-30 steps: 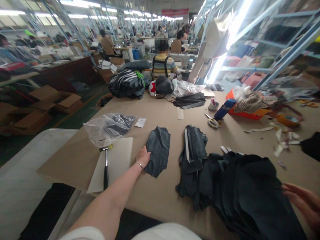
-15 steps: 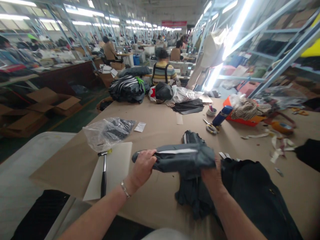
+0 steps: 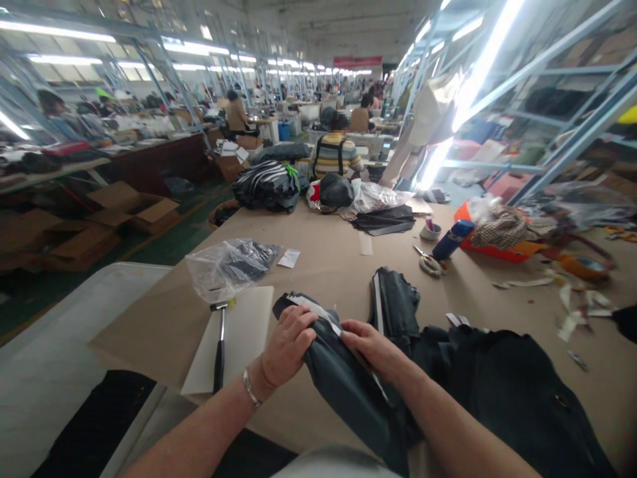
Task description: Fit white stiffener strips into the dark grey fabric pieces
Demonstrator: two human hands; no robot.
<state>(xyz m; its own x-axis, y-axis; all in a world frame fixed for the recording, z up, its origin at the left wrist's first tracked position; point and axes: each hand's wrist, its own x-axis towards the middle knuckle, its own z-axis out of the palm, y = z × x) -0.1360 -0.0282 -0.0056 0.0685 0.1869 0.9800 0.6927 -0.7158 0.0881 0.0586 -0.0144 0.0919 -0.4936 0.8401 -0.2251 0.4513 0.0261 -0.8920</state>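
Note:
My left hand (image 3: 288,342) and my right hand (image 3: 371,345) both grip a dark grey fabric piece (image 3: 343,382) with a white strip along its edge. The piece hangs from the brown table (image 3: 323,259) toward my lap. The fingers of both hands are curled onto the cloth near its upper end. Just right of my hands lies a stack of dark fabric pieces (image 3: 393,305), and a larger dark heap of fabric (image 3: 512,385) spreads to the right.
A hammer (image 3: 219,345) lies on a white board (image 3: 233,335) to the left, beside a clear plastic bag (image 3: 229,265). Scissors (image 3: 428,262), a blue bottle (image 3: 450,239), an orange tray (image 3: 497,249) and paper scraps sit farther right. Other people work at distant tables.
My left hand picked the grey piece up off the table and my right hand joined it. The piece went from stretched level between both hands to bunched and hanging toward me.

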